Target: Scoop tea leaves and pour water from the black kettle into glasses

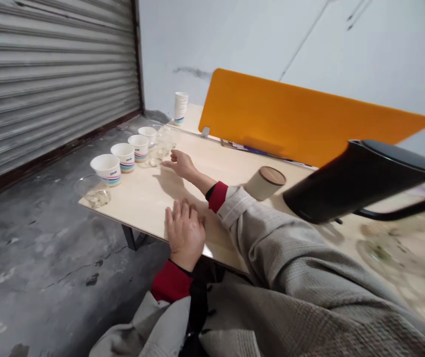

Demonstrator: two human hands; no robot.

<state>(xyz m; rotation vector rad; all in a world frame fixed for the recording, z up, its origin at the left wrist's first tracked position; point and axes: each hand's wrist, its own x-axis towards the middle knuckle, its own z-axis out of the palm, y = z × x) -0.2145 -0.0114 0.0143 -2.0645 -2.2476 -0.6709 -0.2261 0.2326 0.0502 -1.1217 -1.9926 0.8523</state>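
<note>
My left hand (184, 232) lies flat, fingers together, on the near edge of the light wooden table (149, 198). My right hand (181, 163) reaches out across the table with its fingers stretched. Its fingertips are next to some clear glasses (161, 148) and hold nothing. A row of white paper cups with coloured stripes (123, 156) stands along the table's left edge just beyond the glasses. At the near left corner sits a clear glass bowl (93, 191).
A black kettle (364, 183) stands at the right by my right sleeve. A beige canister with a wooden lid (265, 182) is beside it. An orange divider (294, 119) crosses the table's back. A stack of paper cups (180, 106) is behind it. Blurred glassware (379, 250) lies far right.
</note>
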